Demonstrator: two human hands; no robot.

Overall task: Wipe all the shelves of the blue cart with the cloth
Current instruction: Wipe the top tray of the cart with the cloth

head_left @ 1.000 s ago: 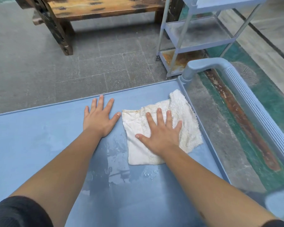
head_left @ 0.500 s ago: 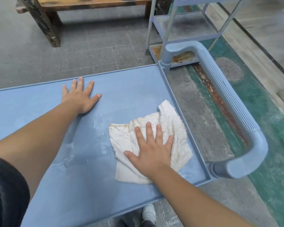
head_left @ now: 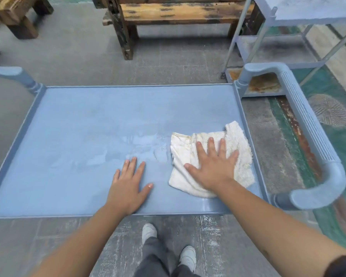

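Only the top shelf [head_left: 88, 136] of the blue cart shows; whatever shelves sit beneath it are hidden by it, and the cart's left handle [head_left: 14, 75] runs off the frame edge. Both upper arms are cut off at the bottom, where a dark sleeve [head_left: 344, 265] just enters the corner. The shelf is a flat blue tray with a raised rim, streaked with pale wet patches [head_left: 140, 142] near its middle. Off the shelf's right end curves a ribbed blue handle [head_left: 308, 132]. Beyond the shelf's far edge stands a worn wooden bench [head_left: 176, 11] on grey tiled floor, with a second blue cart [head_left: 268, 47] to the bench's right, its bottom shelf rust-stained. Right of the shelf the floor is painted green. Below the shelf's near edge, two white shoes [head_left: 149, 231] and grey trousers show. The cloth [head_left: 240, 148], white and rumpled, lies on the shelf near its right end. The right hand [head_left: 212, 166] presses flat on the cloth, fingers straight and spread, grasping nothing. The left hand [head_left: 128, 186] rests palm-down on the bare shelf just left of the cloth, fingers extended and relaxed.
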